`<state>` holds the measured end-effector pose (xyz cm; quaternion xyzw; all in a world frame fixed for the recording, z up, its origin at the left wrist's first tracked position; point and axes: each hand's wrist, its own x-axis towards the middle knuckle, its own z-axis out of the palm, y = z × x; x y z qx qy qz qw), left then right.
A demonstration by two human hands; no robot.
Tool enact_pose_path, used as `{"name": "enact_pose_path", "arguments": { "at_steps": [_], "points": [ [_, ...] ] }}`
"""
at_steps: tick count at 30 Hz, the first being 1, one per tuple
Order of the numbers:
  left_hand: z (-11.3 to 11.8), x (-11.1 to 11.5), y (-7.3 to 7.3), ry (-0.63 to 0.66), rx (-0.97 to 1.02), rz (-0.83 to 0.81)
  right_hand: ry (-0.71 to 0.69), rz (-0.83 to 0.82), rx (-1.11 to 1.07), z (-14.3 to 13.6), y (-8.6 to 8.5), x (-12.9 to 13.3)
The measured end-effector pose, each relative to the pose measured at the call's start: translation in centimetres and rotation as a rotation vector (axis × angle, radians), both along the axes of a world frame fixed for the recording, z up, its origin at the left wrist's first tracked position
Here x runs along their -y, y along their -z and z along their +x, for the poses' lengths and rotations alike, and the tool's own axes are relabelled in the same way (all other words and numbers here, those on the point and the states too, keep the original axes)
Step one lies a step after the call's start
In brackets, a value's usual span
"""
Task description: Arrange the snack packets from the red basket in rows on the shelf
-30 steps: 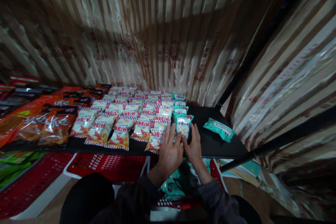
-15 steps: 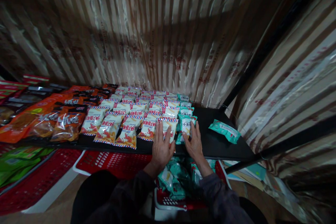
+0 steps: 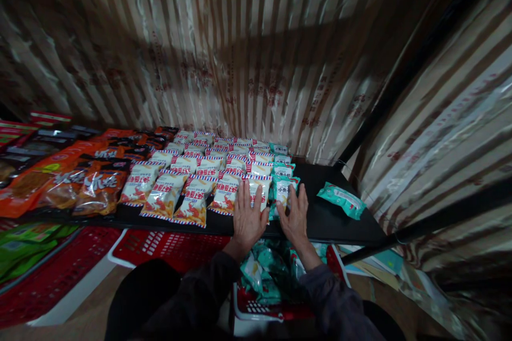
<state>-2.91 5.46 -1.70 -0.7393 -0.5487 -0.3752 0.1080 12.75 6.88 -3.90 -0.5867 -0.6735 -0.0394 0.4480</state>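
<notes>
My left hand (image 3: 248,217) lies flat, fingers spread, on a white snack packet with a red and blue striped edge (image 3: 258,188) at the front of a black shelf (image 3: 344,224). My right hand (image 3: 295,214) rests open on a teal and white snack packet (image 3: 283,190) right beside it. Neither hand grips anything. Rows of the same white packets (image 3: 192,170) run back to the left of my hands. A column of teal packets (image 3: 280,160) runs back from the one under my right hand.
One teal packet (image 3: 342,200) lies alone on the right of the shelf. Orange packets (image 3: 88,184) fill the shelf's left end. A red basket (image 3: 272,303) with more teal packets sits below my arms; other red baskets (image 3: 160,248) lie lower left. Striped curtains hang behind and right.
Both hands have slid a little toward the shelf's front edge and flattened on the two front packets. The camera has shifted slightly.
</notes>
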Motion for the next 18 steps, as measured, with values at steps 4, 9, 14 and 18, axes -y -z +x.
{"name": "enact_pose_path", "arguments": {
  "at_steps": [4,9,14,18],
  "points": [
    [0.0,0.1,0.1,0.025,-0.003,0.03,-0.017,0.0,0.073,0.1,0.1,-0.1],
    [-0.1,0.2,0.2,0.029,0.007,0.063,0.021,0.031,0.133,0.2,0.4,0.1],
    [-0.6,0.7,0.5,0.043,-0.008,0.085,0.09,0.054,0.225,-0.1,0.1,1.0],
    [-1.0,0.8,0.4,0.053,-0.03,0.065,0.087,0.067,0.285,-0.8,-0.5,1.7]
  ]
}}
